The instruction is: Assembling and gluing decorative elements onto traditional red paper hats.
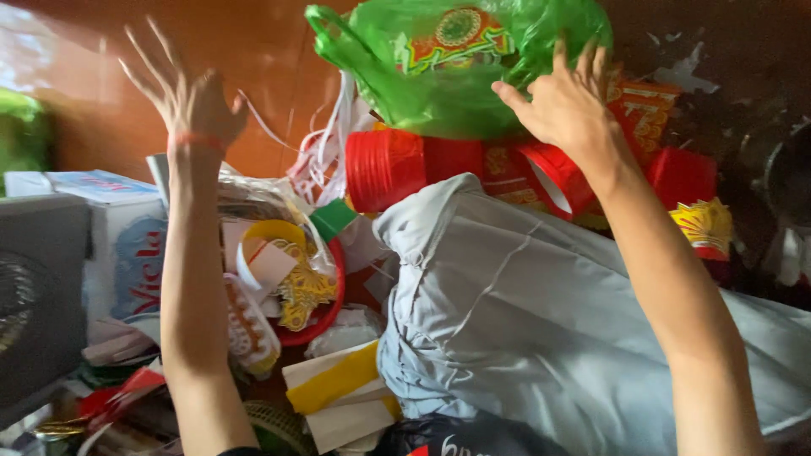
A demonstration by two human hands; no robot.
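Observation:
My right hand (564, 103) reaches up and grips the lower edge of a green plastic bag (439, 63) with a red and gold round print, held above a heap of things. My left hand (187, 100) is raised to the left with fingers spread, holding nothing; a pink band circles its wrist. Under the bag lie red paper cylinders (405, 166) with gold ornament. A big pale grey cloth sack (541, 321) lies between my forearms.
A red bowl (325, 317) holds yellow rings and gold paper cut-outs. A white and blue carton (110, 228) and a dark grey fan casing (38, 295) stand at left. White and yellow folded paper (338, 388) lies below. An orange-brown wall (253, 51) is behind.

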